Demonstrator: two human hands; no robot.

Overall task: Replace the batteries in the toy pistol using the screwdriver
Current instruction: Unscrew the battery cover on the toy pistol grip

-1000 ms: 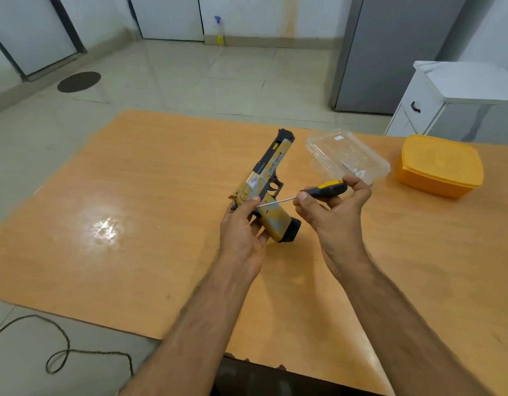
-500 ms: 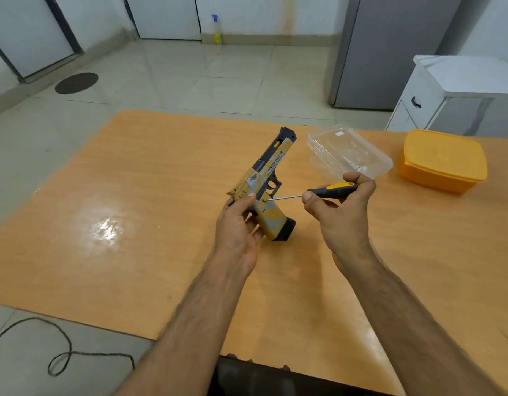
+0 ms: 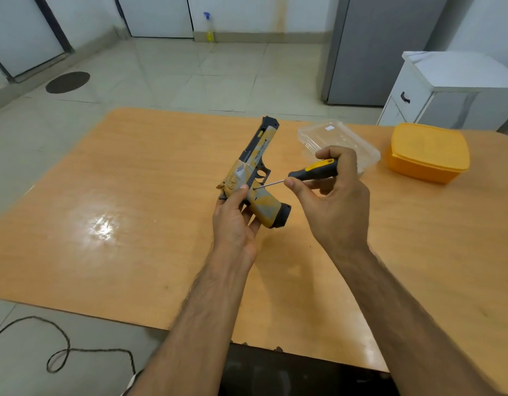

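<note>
Toy pistol (image 3: 252, 181): held up above the middle of the wooden table (image 3: 132, 224), muzzle pointing away, yellow-and-grey grip slanting toward the near right, black base cap lowest.
Left hand (image 3: 232, 221): wrapped round the rear of the frame and the back of the grip, thumb pressed on the side just beside the screw point.
Right hand (image 3: 333, 201): clenched round the handle of the screwdriver (image 3: 310, 172), fingers over the black-and-yellow handle, thumb along its underside.
Screwdriver tip: thin metal shaft angled down and left, touching the pistol's side just below the trigger guard; whether seated in a screw head, too small to tell.
Handling, judged: likely light, hollow, stiff plastic; smooth painted shell, so apt to twist under a turning tool; best braced at the grip and rear frame, as now, clear of trigger and cover.
Screw, judged: tiny, easy to drop or strip; steady straight pressure needed.
Change from a second ago: pistol and both hands much as before; shaft tip now lower on the side, nearer the top of the grip.
Far right on table: clear plastic container (image 3: 344, 141) just behind the right hand, closed orange box (image 3: 427, 152) beside it.
Floor, near left: dark loose cord (image 3: 58, 355).
</note>
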